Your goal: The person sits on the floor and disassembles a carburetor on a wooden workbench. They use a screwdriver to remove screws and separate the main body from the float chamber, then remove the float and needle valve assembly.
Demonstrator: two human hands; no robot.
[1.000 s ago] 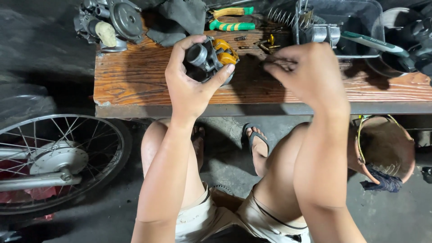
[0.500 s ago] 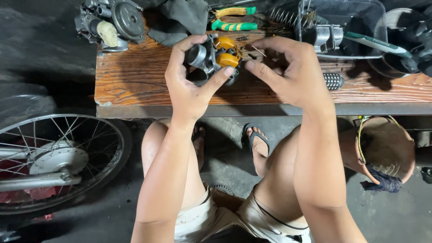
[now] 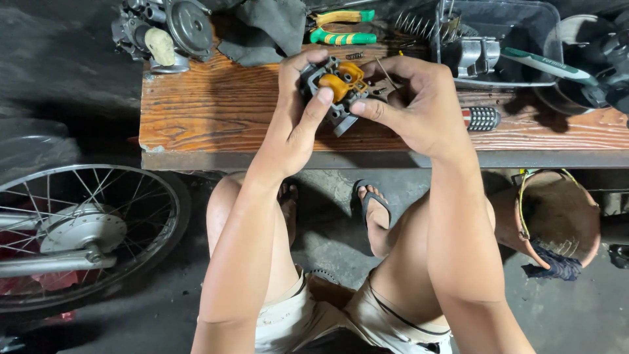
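My left hand (image 3: 298,115) grips a small grey metal carburettor body (image 3: 331,92) with an orange plastic float on top, holding it above the wooden bench (image 3: 216,105). The thumb presses on the orange float. My right hand (image 3: 413,101) closes on the same part from the right, its thumb and forefinger pinching at the float's side. A thin metal pin sticks up between the right fingers. Much of the part is hidden behind both hands.
On the bench lie a grey engine part (image 3: 160,29), a dark rag (image 3: 265,29), green-and-yellow pliers (image 3: 341,26), a spring (image 3: 416,25), a clear plastic tray (image 3: 504,39) and a ribbed screwdriver handle (image 3: 481,118). A spoked wheel (image 3: 78,229) stands left, a bucket (image 3: 557,219) right.
My right hand came back from the bench's right side to the carburettor body and now pinches at the float. The left hand turned the part so the orange float faces up.
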